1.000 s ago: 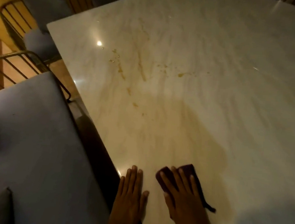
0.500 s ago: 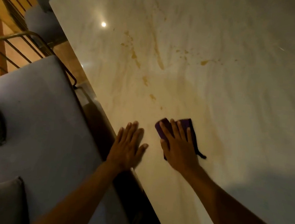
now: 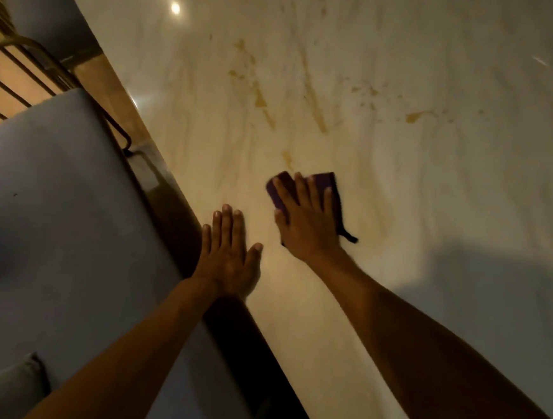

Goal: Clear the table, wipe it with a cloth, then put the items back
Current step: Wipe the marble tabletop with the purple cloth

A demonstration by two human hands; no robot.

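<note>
Head view: right hand (image 3: 307,221) lies flat, fingers straight and slightly spread, pressing a dark purple cloth (image 3: 323,181) onto the table (image 3: 435,188). Cloth is folded, roughly rectangular, with a thin loop tail sticking out at its 4 o'clock corner. Left hand (image 3: 230,255) rests palm-down on the table edge at 8 o'clock of the cloth, fingers straight and together, thumb out, holding nothing. Tabletop is glossy pale marble with faint veining; amber smears and specks (image 3: 260,99) sit at 12 to 1 o'clock of the cloth. Grey padded chair (image 3: 53,208) with thin metal frame at 9 o'clock.
</note>
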